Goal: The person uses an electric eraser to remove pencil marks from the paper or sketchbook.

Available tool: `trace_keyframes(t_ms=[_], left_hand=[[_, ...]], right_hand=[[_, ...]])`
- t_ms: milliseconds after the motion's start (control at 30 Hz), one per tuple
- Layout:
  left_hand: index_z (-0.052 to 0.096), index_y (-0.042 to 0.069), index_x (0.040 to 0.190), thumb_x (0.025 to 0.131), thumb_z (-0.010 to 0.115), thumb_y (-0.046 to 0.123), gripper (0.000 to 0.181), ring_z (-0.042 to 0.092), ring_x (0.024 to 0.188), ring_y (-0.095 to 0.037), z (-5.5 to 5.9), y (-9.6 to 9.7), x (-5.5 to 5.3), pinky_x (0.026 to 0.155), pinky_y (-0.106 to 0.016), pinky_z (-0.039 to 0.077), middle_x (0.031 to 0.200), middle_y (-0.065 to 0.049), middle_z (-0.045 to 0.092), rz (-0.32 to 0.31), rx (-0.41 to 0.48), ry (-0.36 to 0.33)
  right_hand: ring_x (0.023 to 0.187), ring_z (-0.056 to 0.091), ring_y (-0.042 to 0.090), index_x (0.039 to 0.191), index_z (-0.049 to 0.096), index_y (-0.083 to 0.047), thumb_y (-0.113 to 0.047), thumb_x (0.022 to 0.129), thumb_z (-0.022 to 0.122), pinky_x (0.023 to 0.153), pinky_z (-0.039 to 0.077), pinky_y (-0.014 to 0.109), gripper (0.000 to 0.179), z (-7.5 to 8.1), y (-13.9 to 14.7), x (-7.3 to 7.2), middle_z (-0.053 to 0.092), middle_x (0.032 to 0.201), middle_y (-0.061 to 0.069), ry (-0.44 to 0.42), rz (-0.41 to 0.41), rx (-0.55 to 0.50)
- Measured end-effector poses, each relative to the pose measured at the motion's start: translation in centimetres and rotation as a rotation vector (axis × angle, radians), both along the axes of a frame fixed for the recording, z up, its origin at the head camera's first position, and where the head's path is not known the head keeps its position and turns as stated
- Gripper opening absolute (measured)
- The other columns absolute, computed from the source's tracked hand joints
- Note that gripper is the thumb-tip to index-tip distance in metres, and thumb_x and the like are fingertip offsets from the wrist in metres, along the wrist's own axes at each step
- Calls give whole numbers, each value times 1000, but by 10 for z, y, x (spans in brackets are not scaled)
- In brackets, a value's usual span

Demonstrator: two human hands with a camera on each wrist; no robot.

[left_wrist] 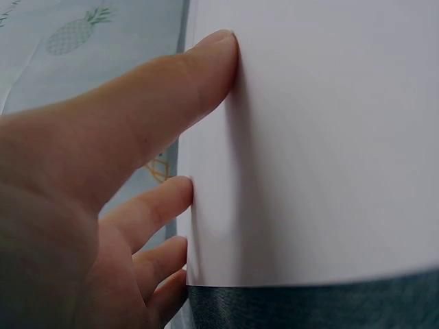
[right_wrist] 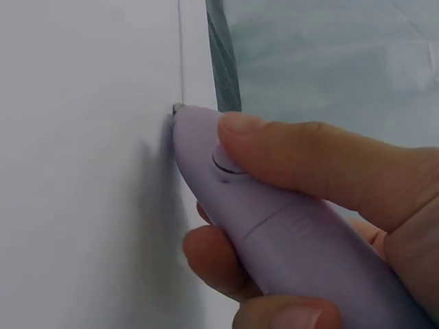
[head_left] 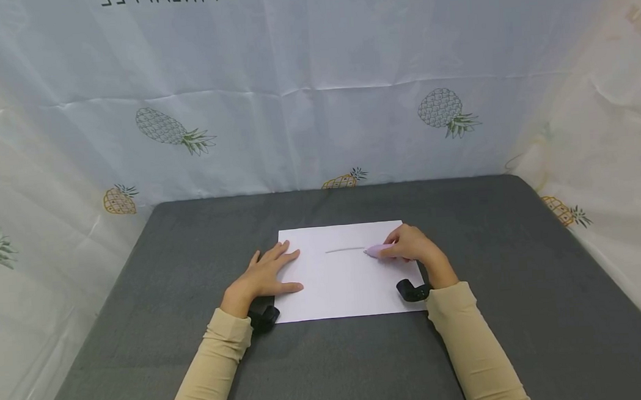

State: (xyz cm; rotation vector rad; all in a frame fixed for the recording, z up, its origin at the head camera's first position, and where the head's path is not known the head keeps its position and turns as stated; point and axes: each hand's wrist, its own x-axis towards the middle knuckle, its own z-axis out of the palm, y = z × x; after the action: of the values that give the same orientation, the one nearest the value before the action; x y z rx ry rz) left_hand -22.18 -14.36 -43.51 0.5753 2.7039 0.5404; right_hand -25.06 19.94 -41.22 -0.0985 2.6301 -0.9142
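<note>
Cutter (right_wrist: 295,250) sits pinched in my right grip (head_left: 413,243), right of centre in the head frame, and the paper (head_left: 342,287) could skid or tear if my left grip (head_left: 266,274), spread over the paper's left edge, presses too lightly.

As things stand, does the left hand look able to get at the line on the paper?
Probably yes: only bare paper separates the left hand, spread at the paper's left edge, from the line. The right hand holds the lavender tool at the line's right end.
</note>
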Motion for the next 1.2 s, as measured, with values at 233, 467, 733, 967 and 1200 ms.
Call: trace_keyframes(t_ms=[233, 467, 733, 967, 1200], left_hand=[[34, 17, 151, 84, 68, 48, 81, 14, 152, -35, 0, 0, 0, 118, -67, 4, 163, -13, 18, -2, 2, 0], [33, 17, 151, 84, 69, 49, 83, 14, 152, -35, -1, 1, -1, 119, -66, 3, 164, -13, 17, 7, 0, -4], [33, 17, 151, 84, 69, 48, 82, 14, 152, -35, -1, 1, -1, 119, -67, 4, 163, -13, 18, 3, -4, -4], [34, 18, 151, 84, 69, 50, 82, 14, 152, -35, -3, 1, -1, 119, -67, 4, 163, -13, 18, 3, -8, 0], [34, 18, 151, 84, 69, 50, 82, 15, 152, -35, -4, 1, -2, 118, -67, 4, 163, -12, 18, -1, -10, 6]], right_hand=[[46, 42, 9, 103, 73, -1, -28, 82, 73, 48, 38, 22, 34, 1, -3, 0, 55, 61, -1, 16, -9, 44], [47, 43, 9, 103, 73, -2, -29, 83, 73, 49, 38, 23, 33, 5, -6, 1, 55, 60, -2, 6, -8, 61], [47, 43, 10, 104, 72, -2, -30, 83, 72, 49, 38, 23, 35, 6, -6, 1, 54, 59, -1, -3, -23, 70], [47, 42, 10, 105, 72, -2, -29, 84, 72, 50, 41, 23, 34, 6, -5, 2, 59, 65, 1, -12, -5, 67], [51, 46, 11, 104, 73, -2, -29, 83, 73, 51, 42, 23, 34, 6, -7, 2, 64, 68, 3, 10, -22, 89]])
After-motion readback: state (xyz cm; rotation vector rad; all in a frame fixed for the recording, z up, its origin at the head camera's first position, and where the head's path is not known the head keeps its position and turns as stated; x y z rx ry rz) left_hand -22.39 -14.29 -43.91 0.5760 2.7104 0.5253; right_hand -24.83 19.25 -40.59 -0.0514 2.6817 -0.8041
